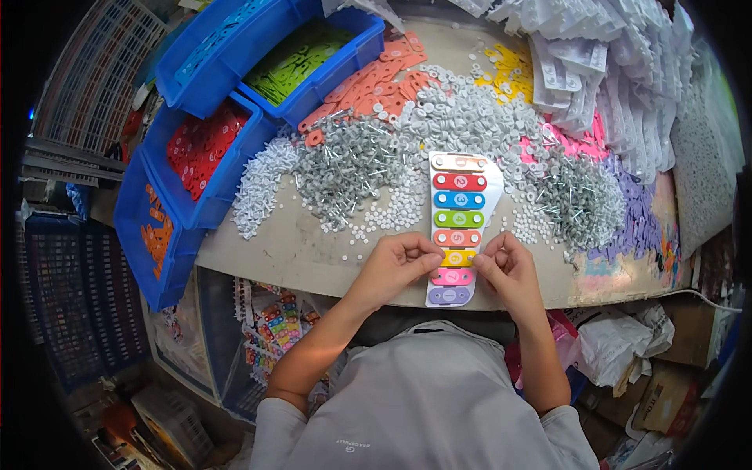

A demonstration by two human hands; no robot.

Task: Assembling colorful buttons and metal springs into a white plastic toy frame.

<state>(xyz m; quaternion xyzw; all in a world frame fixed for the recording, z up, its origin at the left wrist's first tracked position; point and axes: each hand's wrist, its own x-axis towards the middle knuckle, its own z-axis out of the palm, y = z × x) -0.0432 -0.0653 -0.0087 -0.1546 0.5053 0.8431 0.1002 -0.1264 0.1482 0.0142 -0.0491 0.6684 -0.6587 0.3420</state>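
Note:
A toy xylophone point(488, 188) with a white base and several coloured bars lies near the table's front edge, narrow end toward me. The upper bars carry white round caps at their ends. The yellow bar point(459, 258) is between my hands, above the pink bar point(452, 276) and the purple bar point(449, 295). My left hand point(398, 268) is closed in a pinch at the left end of the yellow and pink bars. At the right end of the yellow bar, my right hand point(511, 270) pinches too. Anything small between either hand's fingertips is hidden.
Beyond the xylophone lie piles of screws point(345, 164), white caps point(470, 106), coral bars point(372, 82) and purple bars point(636, 215). Blue bins point(270, 110) of coloured bars stand at left. White xylophone bases point(627, 78) are stacked at far right. A crate point(227, 352) holds colourful xylophones below.

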